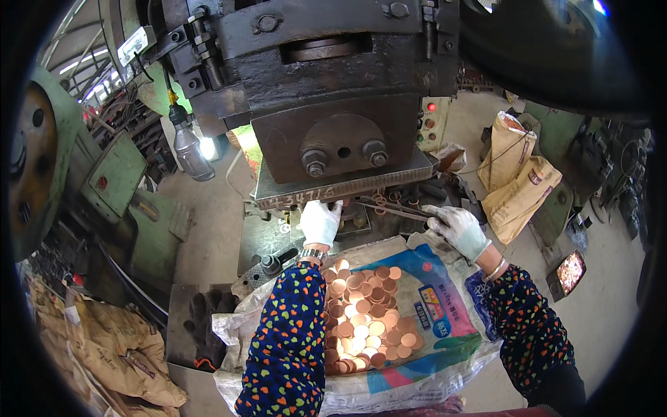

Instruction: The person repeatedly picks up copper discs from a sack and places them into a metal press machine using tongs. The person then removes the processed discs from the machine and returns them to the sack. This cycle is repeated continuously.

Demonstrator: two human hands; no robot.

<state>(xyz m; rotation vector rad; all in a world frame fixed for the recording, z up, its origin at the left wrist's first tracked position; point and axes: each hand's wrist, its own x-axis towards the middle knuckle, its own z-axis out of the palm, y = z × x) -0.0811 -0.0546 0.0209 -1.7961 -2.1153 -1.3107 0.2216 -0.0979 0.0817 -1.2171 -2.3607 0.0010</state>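
Observation:
My left hand (320, 223), in a white glove, reaches under the front edge of the press's upper plate (347, 182). Its fingertips are hidden there, so what they hold cannot be made out. Farther right, my gloved right hand (456, 231) is closed on the end of long, thin metal tongs (396, 209) that point left into the space below the plate. Thin copper-coloured rings (380, 201) lie around the far part of the tongs. Between my forearms, many round copper discs (361, 323) are heaped on a printed woven sack (445, 306).
A clear bottle-shaped lamp cover (191, 149) hangs at left near a lit bulb. Dark gloves (208, 316) rest on a metal ledge. Paper sacks stand at right (521, 198) and lower left (118, 340). A control panel (432, 121) shows a red light.

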